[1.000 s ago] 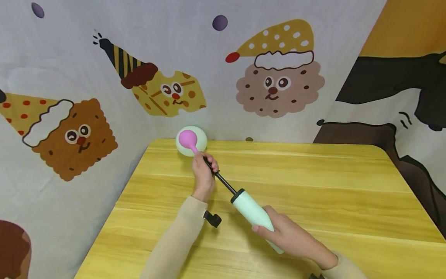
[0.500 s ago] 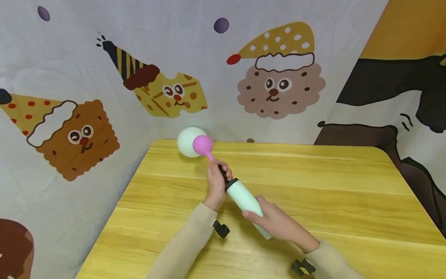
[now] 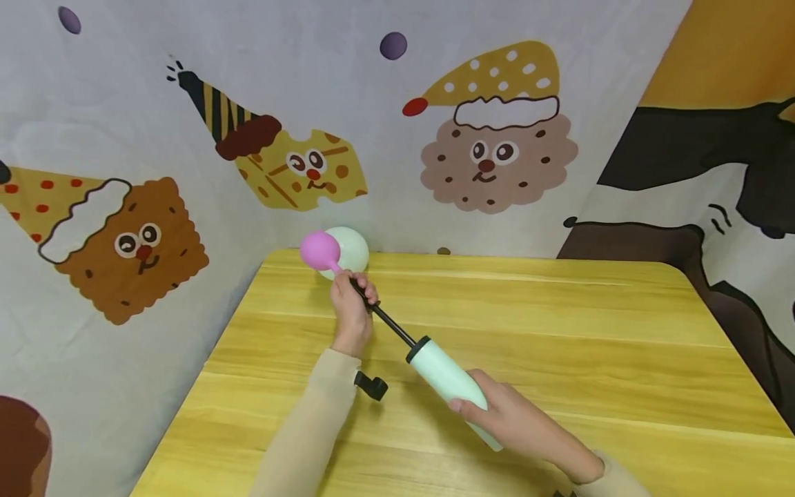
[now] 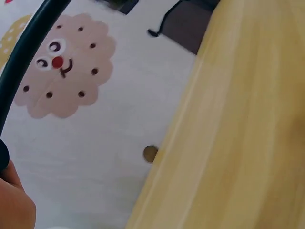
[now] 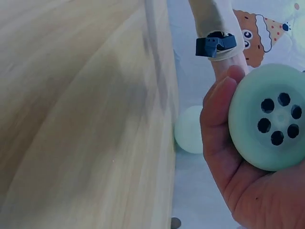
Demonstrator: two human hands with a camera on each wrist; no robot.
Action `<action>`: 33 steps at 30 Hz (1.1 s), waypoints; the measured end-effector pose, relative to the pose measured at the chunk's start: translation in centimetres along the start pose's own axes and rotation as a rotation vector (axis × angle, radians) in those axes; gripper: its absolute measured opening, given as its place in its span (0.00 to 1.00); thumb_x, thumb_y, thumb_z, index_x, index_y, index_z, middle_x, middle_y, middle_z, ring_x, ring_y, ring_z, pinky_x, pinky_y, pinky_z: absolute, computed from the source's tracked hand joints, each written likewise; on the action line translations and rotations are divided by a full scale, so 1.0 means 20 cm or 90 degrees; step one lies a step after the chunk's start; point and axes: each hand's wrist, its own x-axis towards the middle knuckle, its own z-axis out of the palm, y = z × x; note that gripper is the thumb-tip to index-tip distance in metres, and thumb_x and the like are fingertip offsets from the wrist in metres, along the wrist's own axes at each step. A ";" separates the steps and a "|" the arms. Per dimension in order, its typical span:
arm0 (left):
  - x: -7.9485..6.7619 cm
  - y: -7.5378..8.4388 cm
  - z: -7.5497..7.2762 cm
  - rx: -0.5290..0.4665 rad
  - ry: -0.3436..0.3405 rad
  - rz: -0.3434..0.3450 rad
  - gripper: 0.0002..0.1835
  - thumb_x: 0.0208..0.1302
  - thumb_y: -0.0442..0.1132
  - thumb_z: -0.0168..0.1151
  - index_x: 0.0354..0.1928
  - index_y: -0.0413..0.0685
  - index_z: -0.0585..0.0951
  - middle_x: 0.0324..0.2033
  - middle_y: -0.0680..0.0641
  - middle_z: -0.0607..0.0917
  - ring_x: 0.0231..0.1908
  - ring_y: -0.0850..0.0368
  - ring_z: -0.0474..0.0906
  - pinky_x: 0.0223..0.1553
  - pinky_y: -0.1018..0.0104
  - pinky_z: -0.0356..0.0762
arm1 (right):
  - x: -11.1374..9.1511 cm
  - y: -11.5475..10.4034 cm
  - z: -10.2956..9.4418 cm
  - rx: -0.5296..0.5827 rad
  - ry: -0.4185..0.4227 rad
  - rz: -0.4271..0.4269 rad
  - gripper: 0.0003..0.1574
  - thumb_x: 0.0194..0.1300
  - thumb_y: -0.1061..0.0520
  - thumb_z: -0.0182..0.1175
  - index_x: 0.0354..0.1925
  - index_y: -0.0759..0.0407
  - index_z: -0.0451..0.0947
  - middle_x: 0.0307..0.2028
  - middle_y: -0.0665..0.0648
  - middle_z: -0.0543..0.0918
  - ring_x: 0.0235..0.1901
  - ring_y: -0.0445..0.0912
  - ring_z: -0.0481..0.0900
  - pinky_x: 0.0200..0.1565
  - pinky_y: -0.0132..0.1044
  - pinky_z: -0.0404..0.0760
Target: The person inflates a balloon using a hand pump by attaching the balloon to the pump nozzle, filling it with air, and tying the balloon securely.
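A small pink balloon [image 3: 319,250] sits on the front end of a mint-green hand balloon pump [image 3: 448,376]. My left hand [image 3: 351,310] grips the pump's black front end, right at the balloon's neck; the nozzle is hidden in the fingers. From there a black rod runs back into the mint barrel, drawn well out. My right hand [image 3: 515,422] is wrapped around that barrel. In the right wrist view the pump's round end cap [image 5: 269,117] shows several holes, with the right fingers [image 5: 220,119] curled along its side.
A pale green balloon [image 3: 354,250] rests at the table's far left edge, partly behind the pink one. The wooden table [image 3: 559,331] meets a cartoon-printed cloth [image 3: 397,166] at the back and left. Each wrist wears a black camera mount [image 3: 371,385].
The pump was pushed together half a second ago and is now drawn out again, the hands moving apart. The pink balloon shifted right, then back left, and looks slightly bigger.
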 end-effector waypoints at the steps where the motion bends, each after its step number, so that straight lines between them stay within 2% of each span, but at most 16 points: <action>1: 0.00 0.00 0.00 -0.003 -0.002 -0.003 0.18 0.82 0.37 0.34 0.30 0.48 0.67 0.20 0.54 0.71 0.15 0.64 0.65 0.15 0.76 0.64 | -0.01 0.00 0.00 0.006 -0.003 -0.003 0.34 0.79 0.44 0.55 0.68 0.67 0.66 0.39 0.58 0.82 0.31 0.48 0.83 0.25 0.39 0.83; 8: -0.07 -0.09 0.01 -0.010 -0.016 -0.018 0.20 0.85 0.42 0.34 0.30 0.48 0.67 0.20 0.54 0.70 0.15 0.66 0.64 0.15 0.78 0.62 | 0.05 0.04 0.05 0.020 -0.008 -0.010 0.34 0.80 0.44 0.55 0.66 0.69 0.64 0.39 0.57 0.81 0.32 0.47 0.83 0.28 0.39 0.84; 13: -0.15 -0.14 0.06 0.016 -0.057 -0.052 0.20 0.86 0.44 0.32 0.33 0.48 0.67 0.21 0.54 0.70 0.16 0.66 0.65 0.15 0.77 0.64 | 0.16 0.05 0.06 0.021 0.017 -0.008 0.35 0.79 0.42 0.55 0.64 0.71 0.65 0.36 0.57 0.81 0.30 0.47 0.82 0.25 0.40 0.84; 17: -0.17 -0.16 0.10 0.044 -0.080 -0.065 0.19 0.86 0.47 0.34 0.34 0.48 0.67 0.21 0.54 0.71 0.16 0.66 0.66 0.16 0.76 0.66 | 0.21 0.03 0.06 0.056 0.034 -0.005 0.34 0.80 0.44 0.55 0.64 0.71 0.64 0.34 0.58 0.80 0.26 0.50 0.82 0.22 0.41 0.83; 20: -0.14 -0.14 0.12 0.047 -0.083 -0.061 0.19 0.86 0.48 0.35 0.34 0.47 0.67 0.21 0.55 0.70 0.15 0.66 0.65 0.15 0.76 0.65 | 0.22 0.02 0.06 0.094 0.038 0.008 0.34 0.80 0.44 0.55 0.66 0.70 0.64 0.34 0.60 0.79 0.24 0.51 0.81 0.21 0.41 0.83; 24: -0.08 -0.08 0.14 0.041 -0.080 -0.051 0.19 0.84 0.43 0.34 0.32 0.47 0.67 0.19 0.55 0.70 0.14 0.66 0.63 0.13 0.76 0.63 | 0.19 -0.01 0.06 0.120 0.041 0.018 0.35 0.80 0.43 0.55 0.67 0.69 0.63 0.35 0.63 0.79 0.22 0.50 0.80 0.21 0.41 0.83; 29: 0.02 -0.02 0.10 0.020 -0.034 -0.017 0.17 0.80 0.39 0.36 0.29 0.48 0.68 0.19 0.55 0.69 0.13 0.67 0.63 0.13 0.77 0.61 | 0.08 0.01 0.06 0.102 0.022 0.021 0.34 0.81 0.44 0.54 0.68 0.69 0.64 0.37 0.63 0.80 0.24 0.49 0.81 0.21 0.40 0.83; 33: 0.05 -0.01 0.07 0.001 -0.040 -0.023 0.17 0.83 0.40 0.35 0.30 0.48 0.66 0.19 0.55 0.69 0.14 0.67 0.62 0.13 0.77 0.61 | 0.00 0.05 0.07 0.102 0.012 0.020 0.32 0.81 0.47 0.53 0.69 0.69 0.63 0.37 0.62 0.79 0.23 0.47 0.80 0.21 0.40 0.83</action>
